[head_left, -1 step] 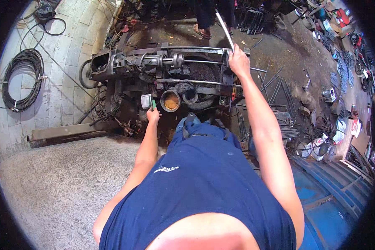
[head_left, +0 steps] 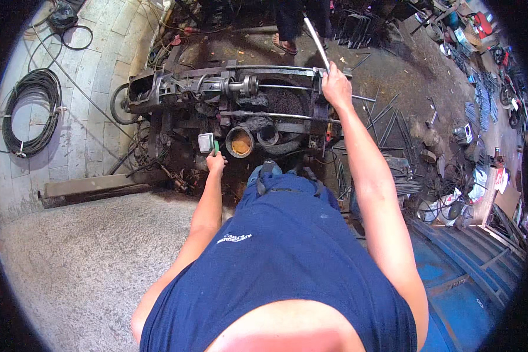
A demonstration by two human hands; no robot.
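My right hand (head_left: pixel 337 87) is closed around the lower end of a pale metal bar (head_left: pixel 317 44), which slants up and away over the right end of a greasy machine (head_left: pixel 234 87). The machine has long shiny rods and a round metal spindle (head_left: pixel 250 85). At the machine's near left side, my left hand (head_left: pixel 216 162) grips a small brush-like tool (head_left: pixel 206 142) with a green handle and a pale rectangular head. Just right of it stands a round can (head_left: pixel 239 142) with orange-brown stuff inside. Beside that can is a smaller, dark round container (head_left: pixel 268 135).
A person's sandalled foot (head_left: pixel 284 44) stands beyond the machine. On the right lie thin metal rods (head_left: pixel 387 123), scrap and tools. A coil of black cable (head_left: pixel 32 111) rests on pale tiles at left. A blue metal panel (head_left: pixel 452 293) is at lower right.
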